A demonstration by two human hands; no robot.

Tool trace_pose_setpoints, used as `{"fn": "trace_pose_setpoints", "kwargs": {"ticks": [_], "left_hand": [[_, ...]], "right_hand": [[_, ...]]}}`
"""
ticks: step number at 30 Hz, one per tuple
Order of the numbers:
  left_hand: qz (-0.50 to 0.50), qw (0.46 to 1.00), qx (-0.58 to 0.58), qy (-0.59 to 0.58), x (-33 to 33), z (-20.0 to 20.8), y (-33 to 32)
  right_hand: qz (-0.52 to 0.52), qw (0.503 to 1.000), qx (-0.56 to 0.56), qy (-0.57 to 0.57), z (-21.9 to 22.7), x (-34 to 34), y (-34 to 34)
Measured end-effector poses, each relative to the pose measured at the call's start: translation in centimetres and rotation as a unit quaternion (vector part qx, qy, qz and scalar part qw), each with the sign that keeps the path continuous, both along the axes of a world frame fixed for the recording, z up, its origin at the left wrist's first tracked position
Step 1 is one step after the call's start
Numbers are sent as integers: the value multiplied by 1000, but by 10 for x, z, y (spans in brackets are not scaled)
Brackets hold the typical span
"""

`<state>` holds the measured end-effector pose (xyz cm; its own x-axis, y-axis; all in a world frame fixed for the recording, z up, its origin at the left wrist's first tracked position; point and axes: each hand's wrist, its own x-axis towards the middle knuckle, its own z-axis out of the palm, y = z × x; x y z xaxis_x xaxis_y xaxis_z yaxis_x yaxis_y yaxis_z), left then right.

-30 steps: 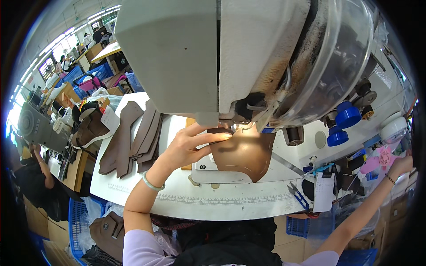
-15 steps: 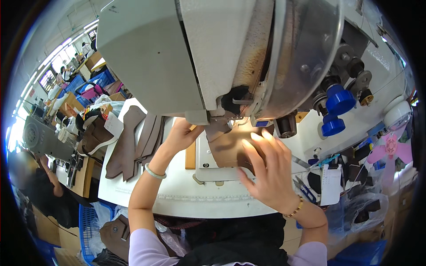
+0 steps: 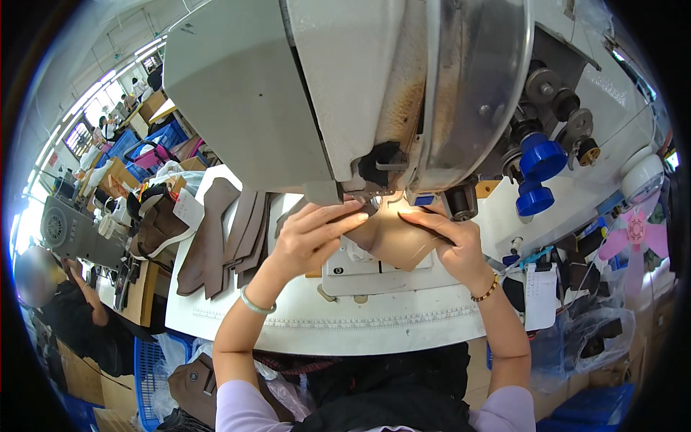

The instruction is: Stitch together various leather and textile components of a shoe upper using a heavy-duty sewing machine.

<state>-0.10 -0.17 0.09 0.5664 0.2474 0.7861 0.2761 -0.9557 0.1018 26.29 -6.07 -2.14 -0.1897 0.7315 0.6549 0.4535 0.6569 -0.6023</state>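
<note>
A brown leather-like shoe piece (image 3: 403, 248) lies under the head of a large grey sewing machine (image 3: 241, 101), lit by its lamp. My left hand (image 3: 313, 234) grips the piece at its left edge, close to the needle area, with the fingers pressed together. On the opposite edge my right hand (image 3: 457, 245) is closed, its fingertips on top and the rest partly hidden under the machine. The needle itself is hidden by the machine head. Below the piece shows the white plate (image 3: 374, 281) of the machine bed.
Several brown cut pieces (image 3: 209, 241) lie to the left on the white table (image 3: 367, 324). A brown shoe (image 3: 158, 227) stands beyond them. Blue knobs (image 3: 541, 158) and a pink fan (image 3: 633, 230) are at right. A blue basket (image 3: 147, 374) sits below left; a co-worker (image 3: 79, 317) sits far left.
My right hand has gone from spread fingers above the piece to gripping its right edge. My left hand has moved right onto the piece, which has turned and bent.
</note>
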Motion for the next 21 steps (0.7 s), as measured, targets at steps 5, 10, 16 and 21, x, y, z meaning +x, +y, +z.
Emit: {"fn": "trace_pose_setpoints", "kwargs": {"ticks": [5, 10, 16, 21], "left_hand": [[57, 998, 23, 17, 13, -2, -18], [94, 993, 72, 18, 18, -6, -21], [137, 985, 105, 13, 24, -10, -29], [143, 988, 59, 16, 24, -8, -35]], "right_hand": [[18, 999, 38, -8, 7, 3, 7], [-119, 975, 104, -155, 28, 14, -16], [-437, 734, 518, -50, 59, 135, -94], [-659, 680, 323, 20, 141, 356, -109]]}}
